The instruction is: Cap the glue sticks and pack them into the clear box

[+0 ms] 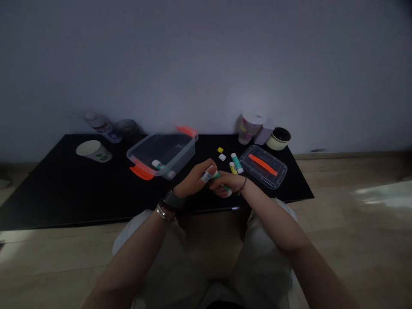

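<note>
Left hand and right hand meet over the worktop, both closed. Fingers of both curl round a white glue stick with a green band, held roughly level, its white end showing below the right hand. A pale piece sits at the left fingertips; possibly a cap, too small to tell.

Containers: open clear plastic box with orange clip handles, just left of the hands. Inside lies a second green-banded glue stick; a pale item at its near corner is unclear. Clear lid with orange strip lies apart, right of the hands.

Between lid and hands: a green-labelled stick beside a yellow-labelled stick; a white cube and a yellow cube just beyond. Along the wall: a clear plastic cup, a cream pot.
</note>
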The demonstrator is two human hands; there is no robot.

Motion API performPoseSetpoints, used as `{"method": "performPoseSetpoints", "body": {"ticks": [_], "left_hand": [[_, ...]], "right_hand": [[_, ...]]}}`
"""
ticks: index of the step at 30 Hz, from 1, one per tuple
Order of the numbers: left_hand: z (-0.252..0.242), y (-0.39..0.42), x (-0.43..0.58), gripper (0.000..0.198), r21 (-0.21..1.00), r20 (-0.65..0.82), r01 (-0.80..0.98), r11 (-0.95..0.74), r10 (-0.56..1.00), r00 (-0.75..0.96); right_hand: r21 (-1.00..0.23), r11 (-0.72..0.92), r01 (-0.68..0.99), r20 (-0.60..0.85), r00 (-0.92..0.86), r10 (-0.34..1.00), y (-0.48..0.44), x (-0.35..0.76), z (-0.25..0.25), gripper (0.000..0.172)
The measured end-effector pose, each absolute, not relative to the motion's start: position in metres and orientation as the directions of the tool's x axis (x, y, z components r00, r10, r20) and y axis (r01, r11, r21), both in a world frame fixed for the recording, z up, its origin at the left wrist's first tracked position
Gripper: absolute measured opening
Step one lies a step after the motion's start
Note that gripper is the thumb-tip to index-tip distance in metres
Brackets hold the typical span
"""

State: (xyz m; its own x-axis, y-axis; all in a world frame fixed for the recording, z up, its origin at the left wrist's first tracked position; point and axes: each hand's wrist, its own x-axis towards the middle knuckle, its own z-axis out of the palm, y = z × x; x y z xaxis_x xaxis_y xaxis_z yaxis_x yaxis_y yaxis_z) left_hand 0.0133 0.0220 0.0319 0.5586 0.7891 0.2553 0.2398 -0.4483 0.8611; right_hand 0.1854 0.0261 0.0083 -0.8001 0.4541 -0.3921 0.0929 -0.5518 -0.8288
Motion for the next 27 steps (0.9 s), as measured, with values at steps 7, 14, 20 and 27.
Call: {"method": "performPoseSetpoints", "body": {"ticks": [7, 14, 20, 27], "left_hand": [[0.021, 0.028, 0.015, 0.043, 0.871, 0.275, 0.316, -0.377, 0.906, 0.323], [0.022, 0.024, 0.018, 0.039, 0.858, 0.252, 0.302, -0.416, 0.853, 0.457], [0.022, 0.024, 0.016, 0.041, 0.892, 0.208, 0.250, -0.376, 0.834, 0.512], [0.020, 0.030, 0.017, 0.046, 0.908, 0.209, 0.239, -0.343, 0.868, 0.450]], "right_hand": [[-0.862, -0.018, 0.506, -0.179, -0.271, 0.946, 0.024, 0.176, 0.015, 0.025], [-0.683, 0.114, 0.721, -0.113, -0.259, 0.959, 0.023, 0.179, 0.023, 0.016], [-0.890, -0.127, 0.438, -0.356, -0.495, 0.793, 0.026, 0.188, 0.021, 0.027], [-0.931, -0.273, 0.244, -0.363, -0.519, 0.774, 0.027, 0.183, 0.020, 0.027]]}}
